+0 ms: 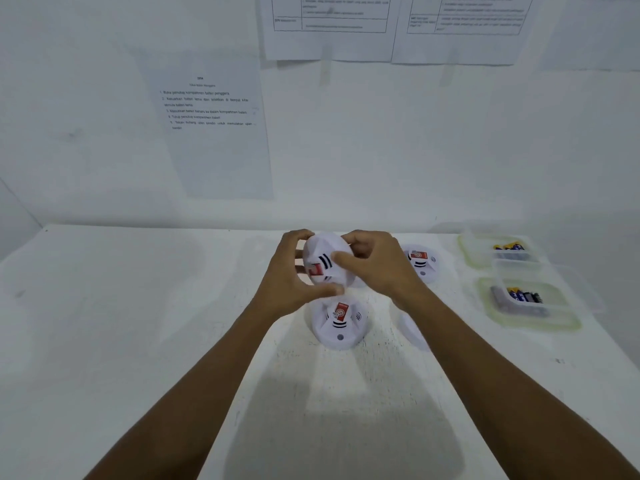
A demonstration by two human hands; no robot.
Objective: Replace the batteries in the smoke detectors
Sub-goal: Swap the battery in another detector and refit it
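Note:
A round white smoke detector [323, 261] with a red label is lifted above the table, tilted on edge. My left hand [294, 275] grips its left side, fingers curled over the top and thumb under it. My right hand [375, 265] grips its right side, thumb across the face. A second detector [341, 322] lies face up on the table just below the hands. A third detector [420, 261] lies to the right, partly behind my right hand.
Two clear plastic containers hold batteries at the right: a far one [498, 249] and a near one [530, 301]. A white round piece [414, 329] shows partly under my right forearm. Printed instruction sheets [211, 133] hang on the wall behind the white table [138, 323].

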